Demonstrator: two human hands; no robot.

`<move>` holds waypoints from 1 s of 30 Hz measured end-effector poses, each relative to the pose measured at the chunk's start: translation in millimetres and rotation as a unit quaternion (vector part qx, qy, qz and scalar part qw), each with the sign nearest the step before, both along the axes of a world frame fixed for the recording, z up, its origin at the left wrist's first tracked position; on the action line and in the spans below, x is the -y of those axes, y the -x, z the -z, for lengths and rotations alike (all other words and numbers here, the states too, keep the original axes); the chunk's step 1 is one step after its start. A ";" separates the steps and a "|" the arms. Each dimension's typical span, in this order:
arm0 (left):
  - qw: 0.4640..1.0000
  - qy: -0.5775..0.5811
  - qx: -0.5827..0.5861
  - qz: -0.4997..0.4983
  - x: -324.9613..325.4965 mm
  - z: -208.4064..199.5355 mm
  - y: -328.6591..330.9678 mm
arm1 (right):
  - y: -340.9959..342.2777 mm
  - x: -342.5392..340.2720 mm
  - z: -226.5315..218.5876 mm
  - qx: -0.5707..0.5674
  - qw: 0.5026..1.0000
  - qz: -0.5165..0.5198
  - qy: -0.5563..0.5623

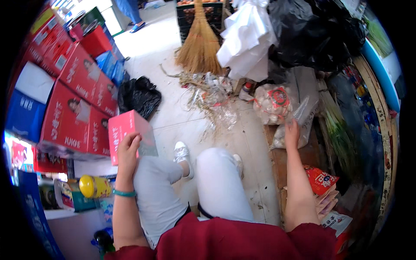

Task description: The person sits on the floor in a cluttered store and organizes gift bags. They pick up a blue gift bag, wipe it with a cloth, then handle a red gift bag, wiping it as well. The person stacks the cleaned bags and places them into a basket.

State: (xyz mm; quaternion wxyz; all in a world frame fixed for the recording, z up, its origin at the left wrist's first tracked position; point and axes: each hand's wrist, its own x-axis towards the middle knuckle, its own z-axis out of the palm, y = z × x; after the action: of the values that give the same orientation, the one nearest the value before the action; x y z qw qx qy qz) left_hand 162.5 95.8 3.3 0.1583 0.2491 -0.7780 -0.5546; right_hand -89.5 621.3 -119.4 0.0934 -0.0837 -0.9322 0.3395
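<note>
My left hand (pixel 128 149) is closed at the near right edge of a pink cardboard box (pixel 120 130), which stands beside stacked red cartons (pixel 65 119). A green bangle circles that wrist. On the right, the fingers of my right hand (pixel 292 133) are closed on a clear plastic bag (pixel 307 119) with pale contents I cannot make out. Just beyond that hand sits another clear bag of white, bulb-like produce (pixel 273 104) with a red label. Both bags rest on a low brown surface (pixel 281 162).
A straw broom (pixel 199 47) stands over swept litter (pixel 212 99). A black plastic bag (pixel 139 97) lies on the floor at left. White bags (pixel 247 39) and a large black bag (pixel 316 34) fill the far right, near green stalks (pixel 340 138). A person's foot in a blue slipper (pixel 138 27) shows far off.
</note>
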 end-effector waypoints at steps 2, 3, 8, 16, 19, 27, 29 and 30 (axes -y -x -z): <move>1.000 0.003 -0.017 -0.012 11.9 4.9 -9.2 | -56.1 9.1 21.2 0.028 0.999 -0.040 0.013; 0.999 0.003 -0.035 -0.016 18.4 11.2 -11.1 | -81.0 9.6 42.3 0.008 0.998 -0.059 0.027; 0.972 -0.060 -0.188 -0.131 18.3 11.3 -46.8 | -190.5 38.3 57.0 0.117 0.971 -0.186 0.089; 0.944 0.060 0.006 -0.325 23.8 135.4 -224.6 | -228.2 42.6 63.3 0.096 0.969 -0.168 0.152; 0.934 0.071 0.096 -0.337 9.7 166.2 -281.1 | -204.0 64.4 13.5 0.133 0.967 -0.212 0.042; 0.926 -0.138 0.106 -0.336 8.1 155.2 -313.8 | -184.8 192.3 -64.8 0.155 0.877 -0.282 0.357; 0.904 -0.206 0.100 -0.361 1.6 106.4 -294.0 | -205.5 217.7 -84.8 0.109 0.887 -0.338 0.294; 0.890 -0.242 0.097 -0.373 -0.2 87.9 -284.0 | -212.0 227.9 -93.2 0.085 0.890 -0.365 0.258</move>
State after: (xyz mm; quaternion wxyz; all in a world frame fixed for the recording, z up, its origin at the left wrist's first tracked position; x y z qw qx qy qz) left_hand 446.5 96.0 -84.6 0.2123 0.6041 -0.4808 -0.5990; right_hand 122.5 393.3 -26.2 -0.1421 0.2126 -0.7809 0.5699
